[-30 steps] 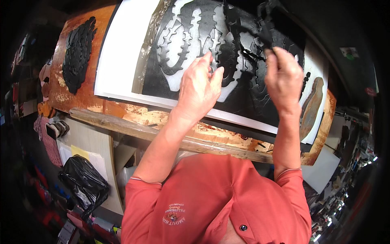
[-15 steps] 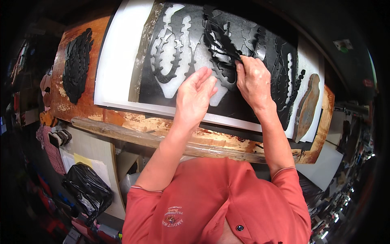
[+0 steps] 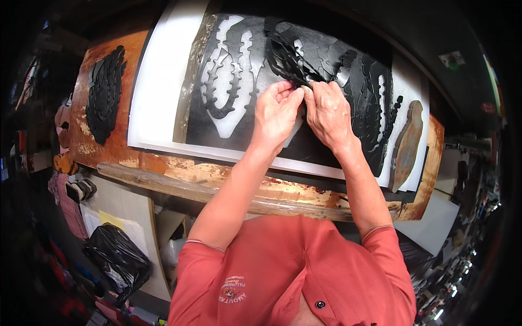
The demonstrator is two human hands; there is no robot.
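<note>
Fingertips of the left hand [image 3: 276, 111] and right hand [image 3: 328, 111] meet, both pinched closed on a black cut-out strip [image 3: 285, 54] lifted from the black sheet [image 3: 348, 81], whose notched openings show the white board [image 3: 160, 92] beneath. The board rests on a worn brown workbench [image 3: 125, 155]. A pile of black cut pieces [image 3: 105, 92] lies left. Below the bench hangs a tied black plastic bag [image 3: 115, 259], its contents hidden
</note>
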